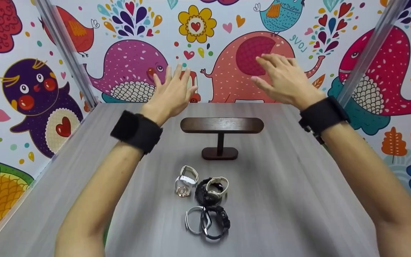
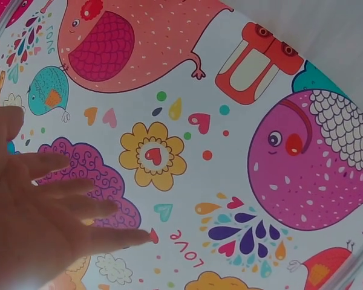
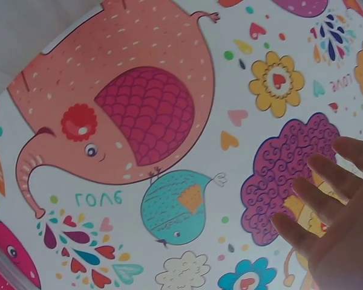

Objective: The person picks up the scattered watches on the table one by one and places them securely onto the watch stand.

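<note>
My left hand (image 1: 171, 91) is raised at the back of the table with its fingers spread and nothing in them. Level with it, my right hand (image 1: 280, 78) is also held up, fingers extended and holding nothing. Between and below the hands stands a dark wooden T-shaped display stand (image 1: 222, 125) on an oval base. Nearer me lie several watches: a white one (image 1: 187, 179), a cream one (image 1: 218, 187) leaning on a black one (image 1: 202, 192), a light grey band (image 1: 192, 220) and another black watch (image 1: 223, 217). Both wrist views show straight fingers against the wall.
The grey table (image 1: 269, 185) runs back to a wall (image 1: 223, 53) printed with cartoon animals. Patterned side panels stand left and right, with metal posts (image 1: 71, 60) at the corners. A black strap (image 1: 137, 132) is around each wrist.
</note>
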The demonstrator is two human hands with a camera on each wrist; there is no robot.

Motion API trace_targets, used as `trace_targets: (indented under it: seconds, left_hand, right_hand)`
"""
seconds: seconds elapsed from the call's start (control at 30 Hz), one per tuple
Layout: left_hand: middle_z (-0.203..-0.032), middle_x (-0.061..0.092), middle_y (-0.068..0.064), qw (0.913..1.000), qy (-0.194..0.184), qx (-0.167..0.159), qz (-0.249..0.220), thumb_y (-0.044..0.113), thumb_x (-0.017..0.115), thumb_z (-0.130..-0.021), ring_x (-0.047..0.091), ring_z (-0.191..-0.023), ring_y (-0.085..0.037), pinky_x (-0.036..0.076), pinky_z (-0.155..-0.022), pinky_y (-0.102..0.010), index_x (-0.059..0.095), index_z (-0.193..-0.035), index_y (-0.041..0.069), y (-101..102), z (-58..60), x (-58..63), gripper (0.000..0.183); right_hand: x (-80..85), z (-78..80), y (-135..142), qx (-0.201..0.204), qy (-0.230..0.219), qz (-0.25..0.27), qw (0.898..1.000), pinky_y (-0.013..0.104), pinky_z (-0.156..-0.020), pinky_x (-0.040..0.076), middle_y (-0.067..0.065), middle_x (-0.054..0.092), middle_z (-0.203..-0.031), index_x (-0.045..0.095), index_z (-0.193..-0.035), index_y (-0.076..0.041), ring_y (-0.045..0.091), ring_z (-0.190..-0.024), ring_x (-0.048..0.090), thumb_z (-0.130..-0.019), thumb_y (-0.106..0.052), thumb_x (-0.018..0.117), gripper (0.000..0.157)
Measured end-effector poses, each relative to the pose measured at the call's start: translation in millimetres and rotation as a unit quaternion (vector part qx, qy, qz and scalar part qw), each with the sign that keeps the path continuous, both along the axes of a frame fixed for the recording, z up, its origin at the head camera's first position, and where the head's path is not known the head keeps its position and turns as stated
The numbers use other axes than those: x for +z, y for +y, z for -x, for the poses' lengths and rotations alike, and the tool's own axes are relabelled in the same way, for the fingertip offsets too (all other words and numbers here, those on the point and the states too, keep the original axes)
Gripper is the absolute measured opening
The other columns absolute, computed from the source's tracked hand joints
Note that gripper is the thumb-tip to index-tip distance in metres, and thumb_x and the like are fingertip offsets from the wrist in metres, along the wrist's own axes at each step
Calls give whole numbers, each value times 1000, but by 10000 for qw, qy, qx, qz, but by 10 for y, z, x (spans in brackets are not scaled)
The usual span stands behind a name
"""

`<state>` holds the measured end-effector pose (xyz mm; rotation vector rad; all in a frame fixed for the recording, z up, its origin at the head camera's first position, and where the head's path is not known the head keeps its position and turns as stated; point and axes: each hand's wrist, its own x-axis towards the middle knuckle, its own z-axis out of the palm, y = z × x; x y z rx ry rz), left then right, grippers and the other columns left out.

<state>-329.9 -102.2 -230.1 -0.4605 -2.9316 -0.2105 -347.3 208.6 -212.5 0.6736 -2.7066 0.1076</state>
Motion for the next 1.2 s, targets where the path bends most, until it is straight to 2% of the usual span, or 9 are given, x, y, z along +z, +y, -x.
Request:
trace_targets:
  seconds: [0.17, 0.4, 0.67, 0.93, 1.07, 1.2]
  left_hand:
    - [-170, 3, -17, 9999, -29, -100, -75, 46, 30, -108, 0, -155, -45, -2, -120, -74, 11, -162, 8, -27, -170, -98, 69]
    - [-170, 1, -15, 9994, -1, -343, -30, 46, 31, -108, 0, -157, -41, 0, -122, -71, 7, -162, 10, 33, -401, -181, 70]
    - [-170, 4, -14, 9979, 96, -632, -85, 44, 36, -108, 3, -157, -40, 1, -123, -70, 14, -162, 10, 98, -615, -298, 67]
    - [-169, 13, -17, 9937, 347, -1049, -198, 42, 39, -108, 9, -156, -41, 7, -122, -71, 23, -160, 7, 68, -856, -461, 65]
    - [-168, 14, -19, 9915, 362, -1235, -182, 41, 41, -107, 10, -155, -42, 7, -122, -71, 25, -159, 5, 52, -990, -545, 65]
    - [-167, 15, -20, 9896, 209, -1407, -226, 42, 40, -107, 10, -155, -42, 4, -123, -69, 24, -159, 6, 48, -1151, -632, 65]
  right_hand:
    - [-118, -147, -58, 208, 156, 133, 9996, 63, -121, 25, 22, 42, -154, 37, -155, -8, 41, -145, 35, -104, -52, 42, 68]
    - [-288, -341, -140, 610, 267, 216, 9975, 61, -121, 26, 20, 44, -153, 39, -153, -7, 39, -143, 37, -102, -50, 48, 67]
    - [-511, -568, -185, 820, 269, 106, 9962, 60, -121, 28, 19, 44, -153, 39, -153, -6, 38, -144, 37, -102, -47, 52, 67]
    - [-690, -819, -238, 1299, 507, 94, 9902, 54, -119, 33, 15, 49, -151, 43, -152, -8, 34, -142, 42, -100, -45, 55, 65]
    - [-772, -958, -268, 1611, 687, 53, 9845, 53, -119, 35, 14, 51, -150, 43, -151, -7, 33, -139, 46, -101, -47, 52, 65]
    - [-878, -1088, -300, 1981, 959, 62, 9755, 54, -116, 40, 15, 54, -147, 45, -150, -5, 33, -136, 50, -104, -56, 39, 69]
